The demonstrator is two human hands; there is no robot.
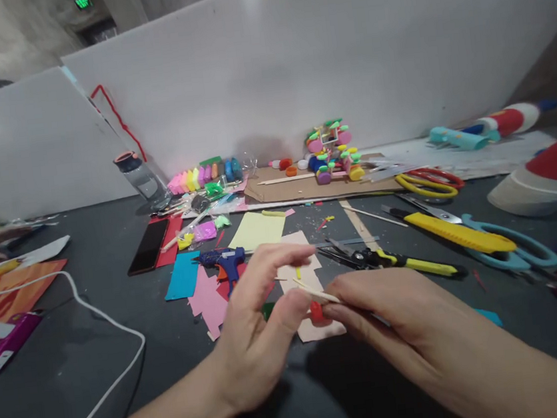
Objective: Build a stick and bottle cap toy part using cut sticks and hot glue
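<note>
Left grip (pixel 261 321) half-spread, right grip (pixel 398 309) closed on pale stick (pixel 322 293)

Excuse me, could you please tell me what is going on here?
A person is working bare-handed at a dark table. The right hand pinches a thin pale stick, with a small red piece at its fingertips. The left hand is beside it, thumb and index finger apart, the thumb close to the stick. Beyond the hands lie a blue glue gun and yellow-handled pliers; a colourful model stands on cardboard behind.
</note>
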